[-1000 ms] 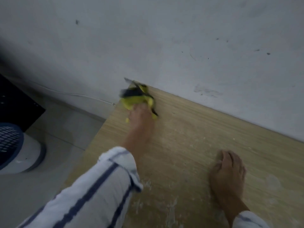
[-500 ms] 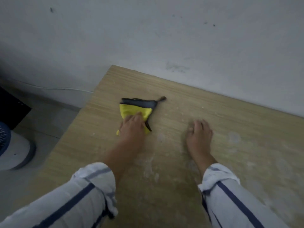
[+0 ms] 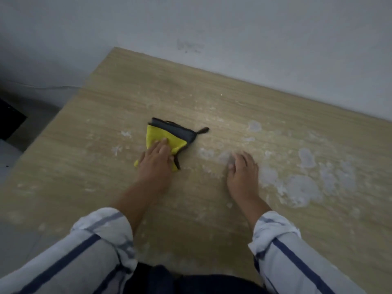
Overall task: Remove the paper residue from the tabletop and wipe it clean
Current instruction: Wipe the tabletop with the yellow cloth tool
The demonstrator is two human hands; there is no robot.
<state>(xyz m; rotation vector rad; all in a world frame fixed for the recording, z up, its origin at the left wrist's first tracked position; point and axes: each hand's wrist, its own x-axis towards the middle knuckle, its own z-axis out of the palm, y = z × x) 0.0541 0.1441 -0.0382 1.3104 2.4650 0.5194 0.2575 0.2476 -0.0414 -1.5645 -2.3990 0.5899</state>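
Left hand (image 3: pixel 156 164) pressed flat on the yellow microfiber cloth (image 3: pixel 167 139) to wipe, right hand's (image 3: pixel 242 172) curled fingertips probably scraping white paper residue (image 3: pixel 301 187) beside it.

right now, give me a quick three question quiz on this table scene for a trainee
1. True or false: the left hand presses the yellow cloth on the tabletop.
2. The biggest paper residue patches lie where? A) left of the cloth B) right of the right hand
3. Fill in: the tabletop's far edge meets the ____.
Key: 1 true; 2 B; 3 wall.
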